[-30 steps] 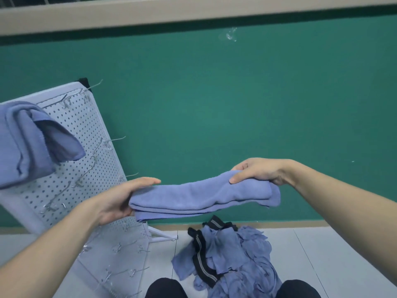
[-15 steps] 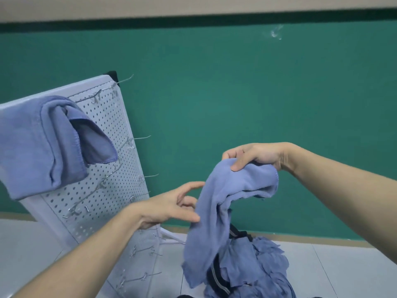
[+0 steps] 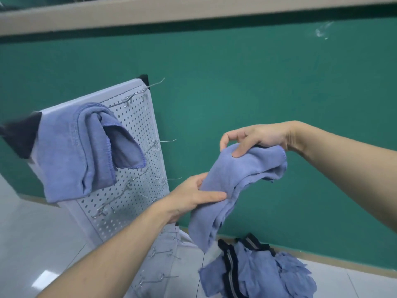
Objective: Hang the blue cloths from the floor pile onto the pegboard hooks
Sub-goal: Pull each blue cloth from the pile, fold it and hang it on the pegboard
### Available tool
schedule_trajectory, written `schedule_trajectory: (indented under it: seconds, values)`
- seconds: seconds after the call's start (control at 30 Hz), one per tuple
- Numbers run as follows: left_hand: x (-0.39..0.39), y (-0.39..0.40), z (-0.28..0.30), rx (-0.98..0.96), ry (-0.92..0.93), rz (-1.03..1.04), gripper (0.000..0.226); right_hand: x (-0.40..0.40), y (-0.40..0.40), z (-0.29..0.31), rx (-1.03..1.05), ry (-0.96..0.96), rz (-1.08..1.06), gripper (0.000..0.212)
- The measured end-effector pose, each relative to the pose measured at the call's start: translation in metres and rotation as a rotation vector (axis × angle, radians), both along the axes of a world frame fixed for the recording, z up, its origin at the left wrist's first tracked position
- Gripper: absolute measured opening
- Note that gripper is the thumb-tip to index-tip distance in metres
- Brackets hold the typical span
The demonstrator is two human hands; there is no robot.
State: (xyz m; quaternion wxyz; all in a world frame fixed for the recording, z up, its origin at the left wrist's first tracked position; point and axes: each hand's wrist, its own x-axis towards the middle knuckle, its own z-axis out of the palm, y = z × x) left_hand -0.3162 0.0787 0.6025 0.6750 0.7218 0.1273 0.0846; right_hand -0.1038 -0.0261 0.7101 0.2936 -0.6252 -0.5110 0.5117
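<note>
So I'm mid-hang on cloth number two, I'd say. My right hand (image 3: 255, 138) has its fingers pinching the top of the blue cloth (image 3: 232, 186), thumb on the front, and my left hand (image 3: 199, 194) is gripping a fold lower down, so the cloth droops between them at about 3 o'clock from the pegboard (image 3: 137, 168). One hung cloth (image 3: 86, 151) is up at the board's 10 o'clock corner. The floor pile (image 3: 257, 274) sits at 5 o'clock with some black-trimmed thing mixed in. Next move, my guess: swing it left and drape it over a free hook (image 3: 169, 140) on the right edge without it sliding off.
</note>
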Motion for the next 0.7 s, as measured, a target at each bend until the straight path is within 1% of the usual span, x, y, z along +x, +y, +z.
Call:
schedule_trajectory:
  seconds: [0.13, 0.17, 0.23, 0.27, 0.33, 0.4, 0.43, 0.5, 0.57, 0.63, 0.7]
  values:
    - [-0.01, 0.0, 0.014, 0.104, 0.112, -0.026, 0.026, 0.011, -0.01, 0.002, -0.036, -0.104, 0.023, 0.042]
    - [-0.011, -0.001, 0.019, 0.145, 0.148, -0.017, 0.028, 0.013, -0.014, 0.002, -0.045, -0.121, 0.018, 0.044]
    - [-0.013, -0.003, 0.028, 0.21, 0.177, 0.007, 0.04, 0.013, -0.018, 0.0, -0.059, -0.169, 0.021, 0.043]
    - [-0.012, -0.006, 0.033, 0.209, 0.162, 0.013, 0.044, 0.013, -0.018, -0.002, -0.059, -0.199, 0.028, 0.041]
    - [-0.011, -0.012, 0.044, 0.159, 0.107, 0.063, 0.043, 0.008, -0.015, -0.008, -0.03, -0.266, 0.041, 0.042]
    - [-0.011, -0.015, 0.058, 0.088, 0.041, 0.126, 0.039, 0.0, -0.011, -0.012, 0.057, -0.279, 0.055, 0.047]
    - [-0.012, -0.015, 0.065, 0.054, 0.007, 0.149, 0.039, -0.004, -0.009, -0.013, 0.119, -0.244, 0.063, 0.047]
    - [-0.015, -0.015, 0.08, -0.01, -0.047, 0.216, 0.039, -0.013, -0.007, -0.013, 0.249, -0.123, 0.064, 0.05]
    - [-0.019, -0.013, 0.095, -0.055, -0.06, 0.283, 0.042, -0.019, -0.008, -0.011, 0.349, -0.005, 0.084, 0.065]
    - [-0.022, -0.012, 0.108, -0.059, -0.044, 0.3, 0.046, -0.026, -0.009, -0.01, 0.452, -0.036, 0.126, 0.071]
    - [-0.025, -0.014, 0.121, -0.059, -0.016, 0.354, 0.046, -0.034, -0.006, -0.01, 0.561, -0.131, 0.075, 0.067]
